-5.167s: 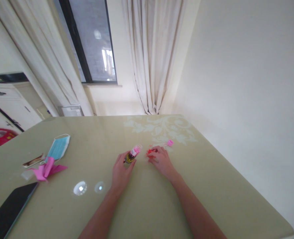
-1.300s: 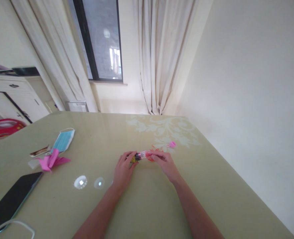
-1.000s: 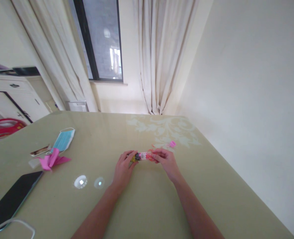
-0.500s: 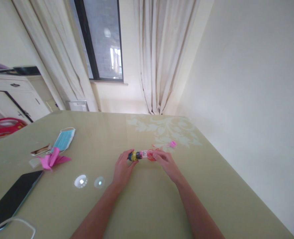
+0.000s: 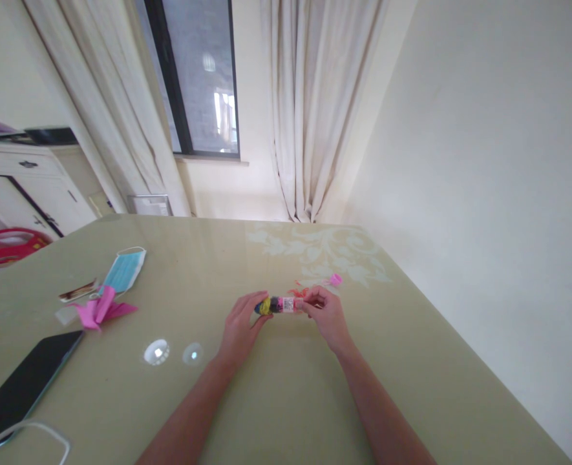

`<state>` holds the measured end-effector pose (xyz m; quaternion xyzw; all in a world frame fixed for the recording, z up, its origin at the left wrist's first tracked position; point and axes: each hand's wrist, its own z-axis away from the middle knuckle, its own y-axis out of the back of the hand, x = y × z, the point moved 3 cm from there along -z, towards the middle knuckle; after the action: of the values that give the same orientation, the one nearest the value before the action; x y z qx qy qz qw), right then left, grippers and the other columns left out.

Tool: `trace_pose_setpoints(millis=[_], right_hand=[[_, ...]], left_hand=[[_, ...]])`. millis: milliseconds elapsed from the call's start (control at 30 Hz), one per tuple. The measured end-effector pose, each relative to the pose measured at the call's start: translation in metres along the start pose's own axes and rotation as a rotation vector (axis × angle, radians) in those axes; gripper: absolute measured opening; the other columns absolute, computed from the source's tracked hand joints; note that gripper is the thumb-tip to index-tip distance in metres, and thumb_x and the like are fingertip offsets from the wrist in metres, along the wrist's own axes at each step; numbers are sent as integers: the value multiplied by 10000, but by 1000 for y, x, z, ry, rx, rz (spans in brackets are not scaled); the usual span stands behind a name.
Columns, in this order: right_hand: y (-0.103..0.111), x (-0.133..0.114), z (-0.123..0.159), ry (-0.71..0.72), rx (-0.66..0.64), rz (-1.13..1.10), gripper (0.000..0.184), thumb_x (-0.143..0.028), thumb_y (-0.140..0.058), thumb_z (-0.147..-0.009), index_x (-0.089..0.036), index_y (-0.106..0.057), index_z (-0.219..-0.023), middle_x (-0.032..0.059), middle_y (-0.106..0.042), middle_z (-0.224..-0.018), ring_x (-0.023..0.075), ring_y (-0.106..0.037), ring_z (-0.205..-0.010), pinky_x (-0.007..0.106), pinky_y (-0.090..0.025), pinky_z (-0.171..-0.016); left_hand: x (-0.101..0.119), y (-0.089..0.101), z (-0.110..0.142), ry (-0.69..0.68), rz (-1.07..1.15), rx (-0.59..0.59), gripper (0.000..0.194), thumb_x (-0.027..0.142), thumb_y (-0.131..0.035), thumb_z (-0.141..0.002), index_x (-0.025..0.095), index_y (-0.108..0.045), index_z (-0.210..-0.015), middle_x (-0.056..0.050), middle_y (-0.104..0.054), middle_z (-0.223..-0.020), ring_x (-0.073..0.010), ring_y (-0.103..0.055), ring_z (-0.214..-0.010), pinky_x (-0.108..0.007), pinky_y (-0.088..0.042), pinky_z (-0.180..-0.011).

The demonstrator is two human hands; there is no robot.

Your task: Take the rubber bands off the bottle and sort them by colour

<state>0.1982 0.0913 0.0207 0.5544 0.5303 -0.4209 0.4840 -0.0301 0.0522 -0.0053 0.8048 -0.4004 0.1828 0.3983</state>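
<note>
A small tube with a barcode label (image 5: 288,305) lies level between my hands, just over the table. It is black and yellow at its left part and pink at its right. My left hand (image 5: 242,323) is closed around the dark left end, thumb below and fingers above. My right hand (image 5: 327,316) pinches the pink right end, and its fingertips partly cover that end. Behind the tube, orange-red strands (image 5: 299,292) lie on the table, partly hidden by my right hand. A small pink piece, like a cap (image 5: 335,279), sits beyond my right hand.
On the left of the table (image 5: 266,400) are a blue face mask (image 5: 125,271), a pink folded-paper bird (image 5: 102,311), a black tablet-like device (image 5: 28,381) and a white cable (image 5: 38,426). A wall (image 5: 484,194) runs along the right side.
The tube has turned so that its barcode faces up, and it has shifted slightly right. My right-hand fingers are more curled. The orange strands now show behind the tube.
</note>
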Motion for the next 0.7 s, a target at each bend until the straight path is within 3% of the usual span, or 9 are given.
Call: trace_pose_setpoints(millis=[133,233,400,600,700], right_hand=[[1,2,0,70,65,96,289,-296,-826,-654,-214,-567,-751,-44,-563,-682,133,-503,-615,248,-403,-573],[-3,5,0,29,-36,86,238,-242,-780,-654,-211,-575,-772,-54,-535,-682,128,-483,-617,243,-376,-576],[-4,2,2,-32,-88,14,201,-198,-778,-651,-202,-652,-808,-73,-463,-643,112,-427,-591,234,-326,-553],[4,-8,3,-96,-135,-192,291,-302,-842,-706,-230,-701,-951,-36,-579,-751,123,-513,-639,229,-354,-536],[12,-1,-1,-53,-93,-127,274,-393,-783,-798,-236,-722,-1015,6,-657,-811,150,-555,-676,263,-416,-587]], left_hand=[[2,-3,2,-22,43,-35,363,285,-715,-917,272,-637,-1271,-72,-716,-1266,-240,-668,-1187,-445,-542,-1060],[3,-7,3,7,112,-93,361,277,-730,-901,279,-649,-1253,-63,-722,-1257,-237,-673,-1180,-448,-539,-1066],[2,-11,3,183,265,-139,386,284,-741,-873,277,-656,-1249,-52,-710,-1243,-223,-677,-1156,-427,-557,-1040],[0,-14,2,356,429,-139,422,325,-752,-842,254,-646,-1244,-62,-688,-1257,-224,-664,-1173,-437,-556,-1052],[-3,-16,3,398,465,-121,433,341,-740,-845,236,-625,-1249,-80,-684,-1255,-233,-668,-1173,-458,-554,-1058]])
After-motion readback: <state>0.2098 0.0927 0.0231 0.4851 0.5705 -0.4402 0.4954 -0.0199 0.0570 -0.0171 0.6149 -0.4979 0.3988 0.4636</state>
